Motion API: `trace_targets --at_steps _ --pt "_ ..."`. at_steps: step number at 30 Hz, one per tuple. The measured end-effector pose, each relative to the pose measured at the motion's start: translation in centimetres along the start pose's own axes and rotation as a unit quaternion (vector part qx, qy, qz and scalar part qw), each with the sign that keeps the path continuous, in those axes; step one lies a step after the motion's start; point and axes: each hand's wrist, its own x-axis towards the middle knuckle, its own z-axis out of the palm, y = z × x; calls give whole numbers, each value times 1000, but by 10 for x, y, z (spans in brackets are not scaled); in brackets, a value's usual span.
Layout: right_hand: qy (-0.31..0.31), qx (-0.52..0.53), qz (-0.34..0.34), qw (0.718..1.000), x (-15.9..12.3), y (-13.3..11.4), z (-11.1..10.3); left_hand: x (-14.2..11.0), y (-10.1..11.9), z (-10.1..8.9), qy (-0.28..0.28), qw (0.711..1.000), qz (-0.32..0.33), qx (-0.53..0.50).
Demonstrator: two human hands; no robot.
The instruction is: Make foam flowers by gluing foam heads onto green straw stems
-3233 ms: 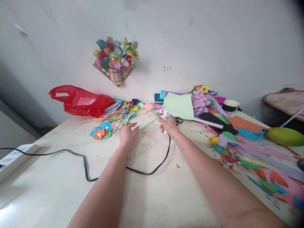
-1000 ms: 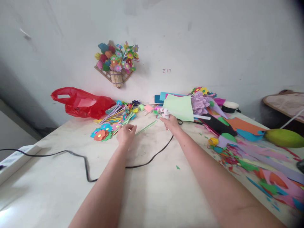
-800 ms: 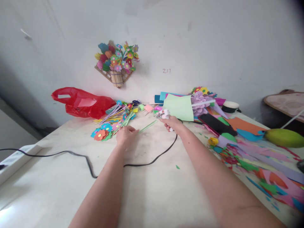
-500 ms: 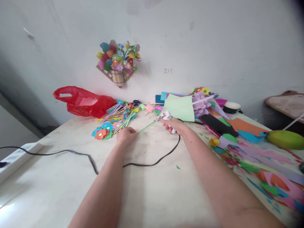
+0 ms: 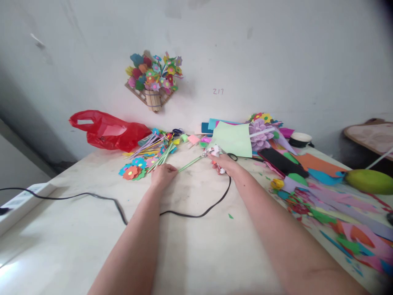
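brought the glue gun to the far tip of the green stick since earlier, gripping it in the right hand, pinching the stick over the bench in the left hand.

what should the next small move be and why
Probably draw the white gun-shaped tool in the right hand slightly along the thin pale-green strip: its metal tip is at or near the strip's far end, while the left hand is at the near end.
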Motion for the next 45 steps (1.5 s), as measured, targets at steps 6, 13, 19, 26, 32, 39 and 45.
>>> trace_targets --at_steps 6,13,19,26,32,39,45 --pt "14 -8 4 1000 0 1 2 1 -1 1 0 1000 -1 1" --pt "4 -15 -1 1000 1 2 2 1 -1 2 7 1000 -2 1" --pt "-10 -9 -7 1000 1 2 2 2 -1 3 10 1000 -4 4" --pt "-23 -15 3 1000 -5 -3 6 2 0 3 13 1000 -6 5" --pt "-44 -19 4 999 -8 -6 9 1 0 3 10 1000 -3 4" --pt "-54 -14 6 998 -9 -7 10 1 0 3 6 1000 -4 2" --pt "1 0 2 1000 -5 -3 8 0 1 2 7 1000 -4 0"
